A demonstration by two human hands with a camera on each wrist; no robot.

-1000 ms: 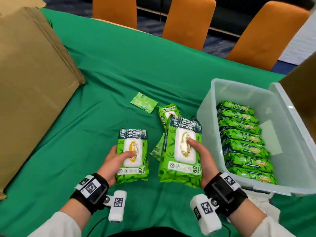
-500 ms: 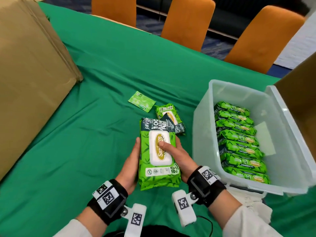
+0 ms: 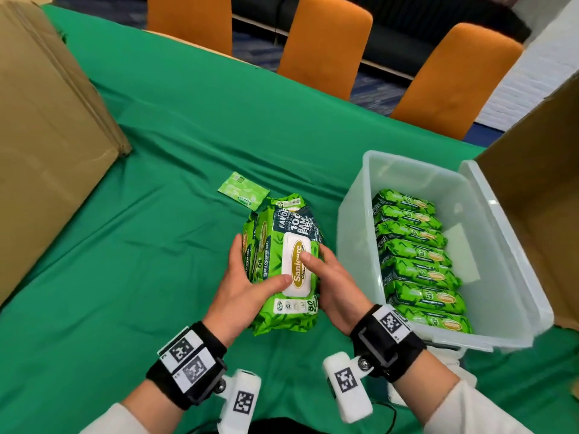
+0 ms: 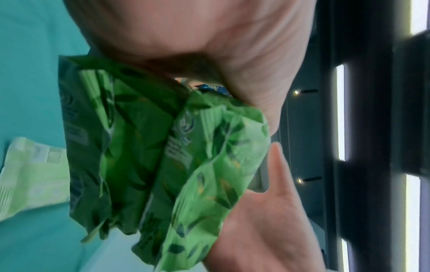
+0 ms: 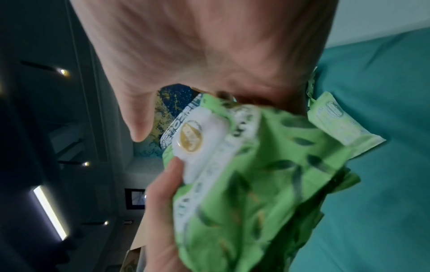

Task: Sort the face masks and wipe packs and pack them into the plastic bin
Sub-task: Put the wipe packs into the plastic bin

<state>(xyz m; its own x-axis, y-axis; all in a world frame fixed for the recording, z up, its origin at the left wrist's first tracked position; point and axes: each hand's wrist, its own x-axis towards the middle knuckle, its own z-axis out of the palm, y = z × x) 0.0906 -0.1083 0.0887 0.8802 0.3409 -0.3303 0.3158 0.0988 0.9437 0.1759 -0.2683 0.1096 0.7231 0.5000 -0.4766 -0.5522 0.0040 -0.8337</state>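
Head view: both hands now squeeze one stack of wipe packs (image 3: 283, 267) between them, lifted a little over the green cloth (image 3: 125, 261). The left hand (image 3: 247, 288) and right hand (image 3: 332, 280) each grip a side, thumbs on the white lid. One second ago every hand held a separate pack, so they were joined (two packs at least, I cannot count more). Probably the stack goes next into the plastic bin (image 3: 354, 233), just beside, where seven packs stand in a row. Behind lie one more pack (image 3: 286, 202) and one flat sachet (image 3: 242, 191).
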